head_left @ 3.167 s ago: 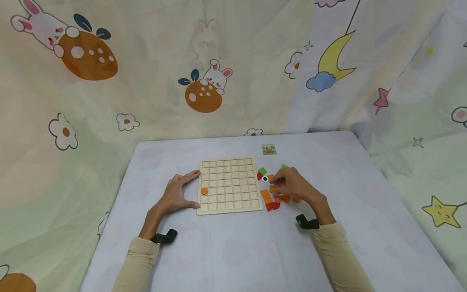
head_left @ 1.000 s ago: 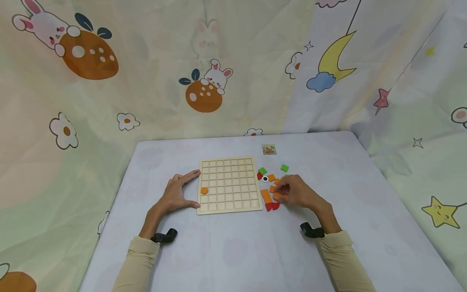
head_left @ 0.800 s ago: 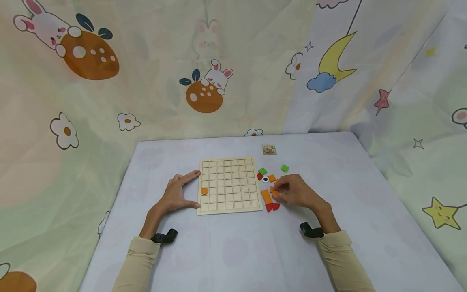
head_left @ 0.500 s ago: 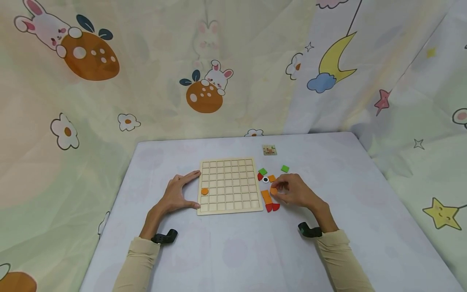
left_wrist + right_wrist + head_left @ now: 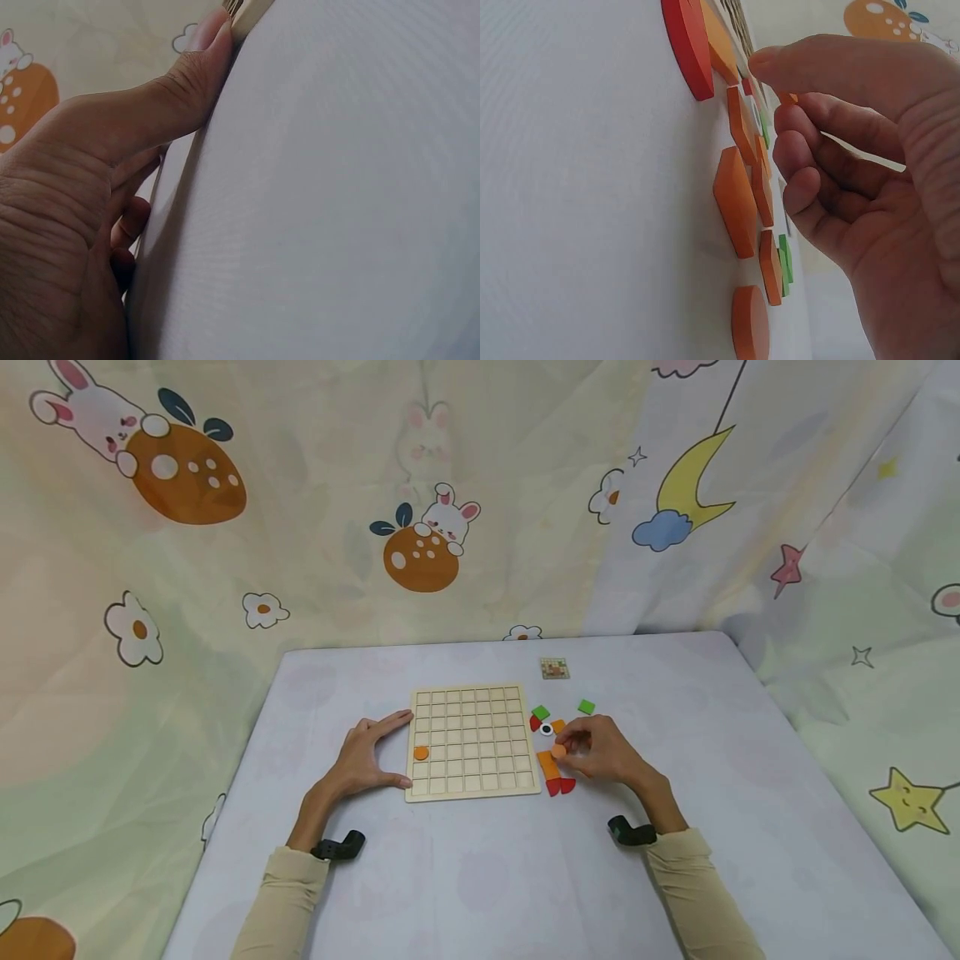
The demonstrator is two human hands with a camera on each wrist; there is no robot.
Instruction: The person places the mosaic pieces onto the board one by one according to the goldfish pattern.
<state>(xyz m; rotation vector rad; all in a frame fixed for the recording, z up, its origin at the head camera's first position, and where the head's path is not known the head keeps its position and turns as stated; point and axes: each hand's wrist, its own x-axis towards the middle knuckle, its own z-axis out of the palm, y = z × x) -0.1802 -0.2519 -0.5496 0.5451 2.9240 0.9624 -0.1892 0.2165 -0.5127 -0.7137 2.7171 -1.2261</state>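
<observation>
A square pale wooden grid board [image 5: 477, 723] lies on the table. One orange disc [image 5: 421, 752] sits in a cell near its left edge. My left hand [image 5: 356, 760] rests against the board's left side, thumb and index finger spread wide; the left wrist view shows the thumb [image 5: 199, 71] on the board's edge. My right hand [image 5: 606, 750] pinches another orange disc [image 5: 558, 750] between thumb and fingertips, just right of the board. In the right wrist view only a sliver of that disc shows behind the thumb. Loose orange pieces [image 5: 735, 202] lie below this hand.
Beside the board are an orange strip [image 5: 548, 765], red pieces [image 5: 567, 785], a black-and-white eye disc [image 5: 547, 729] and green squares [image 5: 587, 706]. Behind them lies a small patterned card [image 5: 555, 668]. A printed curtain [image 5: 315, 510] hangs beyond the table.
My right hand has come down among the pieces, and an orange disc now shows in its fingers. Over the last second it has carried the disc slightly left. The left hand stays put.
</observation>
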